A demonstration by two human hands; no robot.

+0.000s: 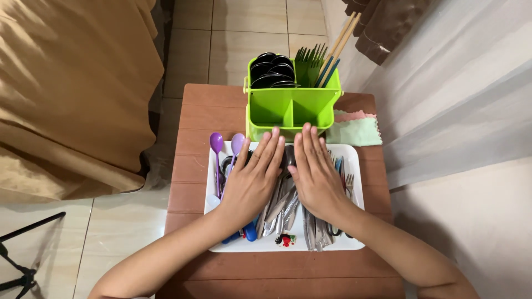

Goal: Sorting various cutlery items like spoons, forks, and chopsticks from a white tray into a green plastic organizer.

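Observation:
My left hand [252, 180] and my right hand [315, 174] lie flat, palms down and fingers together, side by side on a heap of cutlery [282, 207] in a white rectangular tray [354, 152]. Neither hand grips anything. The heap holds metal spoons and forks, and two purple plastic spoons [216, 143] stick out at the tray's left. Just beyond my fingertips stands a bright green cutlery caddy [291, 108] with several compartments. Its far compartments hold black spoons [271, 72], green forks [310, 58] and chopsticks [339, 41]. The two near compartments look empty.
The tray and caddy sit on a small brown slatted wooden table [191, 127]. A folded green and pink cloth [357, 128] lies right of the caddy. Tan fabric [66, 94] hangs at left, pale curtain at right, black tripod legs [22, 260] on the tiled floor at lower left.

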